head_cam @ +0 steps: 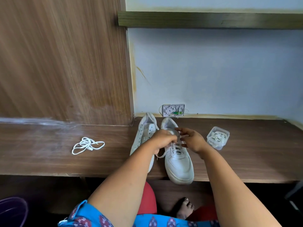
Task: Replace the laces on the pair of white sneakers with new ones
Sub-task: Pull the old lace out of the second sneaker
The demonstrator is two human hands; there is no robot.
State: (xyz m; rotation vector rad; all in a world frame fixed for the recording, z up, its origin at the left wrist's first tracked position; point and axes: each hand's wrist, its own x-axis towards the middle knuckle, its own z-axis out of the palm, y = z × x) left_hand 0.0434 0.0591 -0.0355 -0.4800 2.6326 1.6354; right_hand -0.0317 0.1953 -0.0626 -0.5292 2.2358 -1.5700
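Two white sneakers stand side by side on the brown wooden ledge [49,161], toes toward me. The left sneaker [144,135] has bare eyelets and no lace. The right sneaker [178,163] carries a white lace [176,149] through its lower eyelets, with one loose end trailing off to its left. My left hand [161,140] pinches the lace above the tongue. My right hand [191,140] hovers at the upper eyelets, fingers spread and loosely bent around the lace. A loose white lace [87,145] lies coiled on the ledge to the left.
A small clear plastic box [217,138] holding coiled white laces sits right of the shoes. A white wall socket plate [173,110] is behind them. A wooden panel [65,54] rises at left. Below the ledge are a red stool [147,199], my foot and a purple tub [11,212].
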